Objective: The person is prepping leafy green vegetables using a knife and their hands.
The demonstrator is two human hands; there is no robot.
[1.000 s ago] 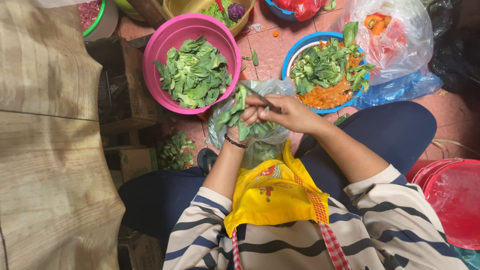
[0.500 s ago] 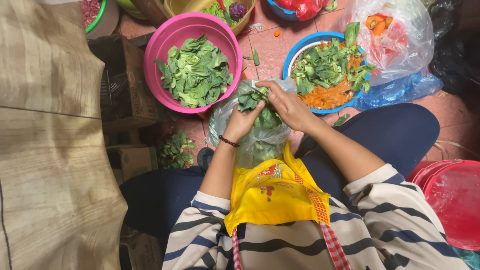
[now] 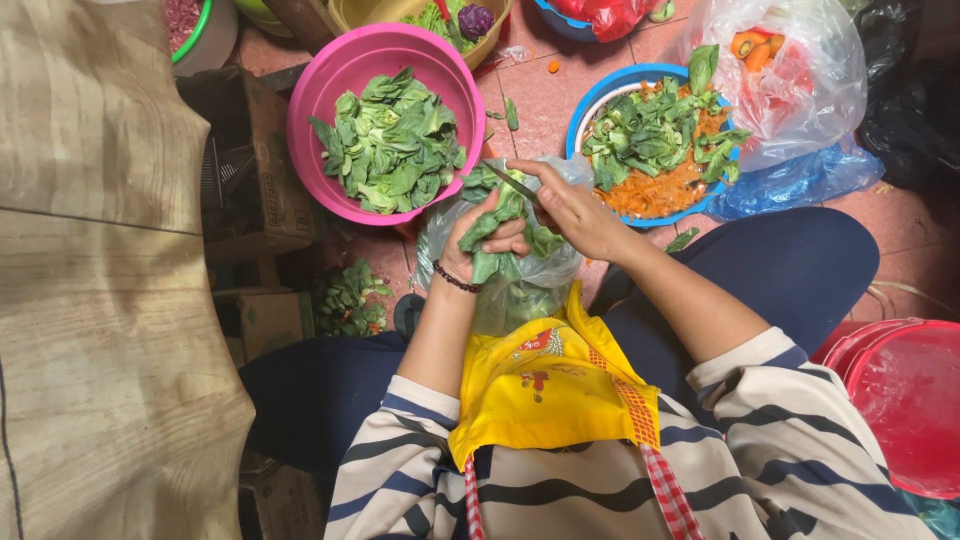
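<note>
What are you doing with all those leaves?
A person sits on the floor trimming greens. The left hand holds a leafy bunch over a clear bag in the lap, and the right hand works a small knife at the bunch. A pink bowl ahead is full of loose leaves. A blue bowl holds more greens on orange scraps.

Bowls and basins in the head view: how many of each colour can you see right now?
Pink basin of cut greens: 1
Blue basin of greens and orange scraps: 1
Red basin, lower right: 1
Yellow bowl, top edge: 1
Green-rimmed bowl, top left: 1
Total: 5
</note>
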